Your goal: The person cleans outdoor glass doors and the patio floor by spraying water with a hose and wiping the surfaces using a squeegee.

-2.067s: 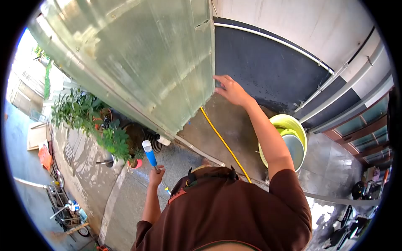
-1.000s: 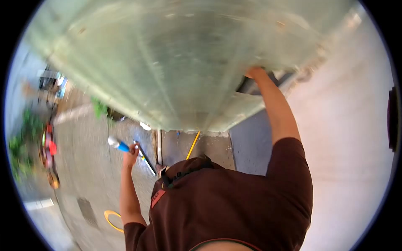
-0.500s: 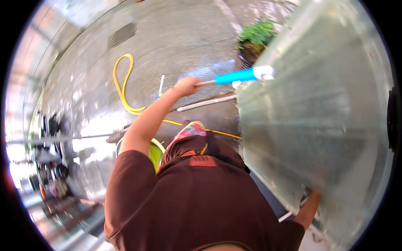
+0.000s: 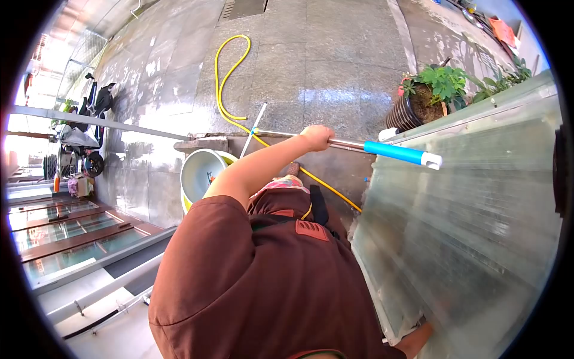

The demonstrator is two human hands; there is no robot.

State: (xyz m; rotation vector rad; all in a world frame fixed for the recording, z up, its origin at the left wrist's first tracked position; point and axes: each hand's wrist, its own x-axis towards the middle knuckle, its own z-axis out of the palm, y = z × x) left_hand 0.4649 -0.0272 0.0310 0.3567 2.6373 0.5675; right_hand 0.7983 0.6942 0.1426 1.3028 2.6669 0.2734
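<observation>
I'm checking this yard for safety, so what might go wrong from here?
The yellow hose runs close by the foot, so a step might catch it. The blue-handled pole in the left hand points its handle end toward the green panel, so a turn could knock it. The paving shines as if wet and may be slippery.

Grey paving [image 4: 335,36] is lit by daylight and streaked with glare; a drain grate [image 4: 246,7] is set into it; brown-framed windows [image 4: 66,231] are seen near a pale, pipe-lined wall [image 4: 119,344].
</observation>
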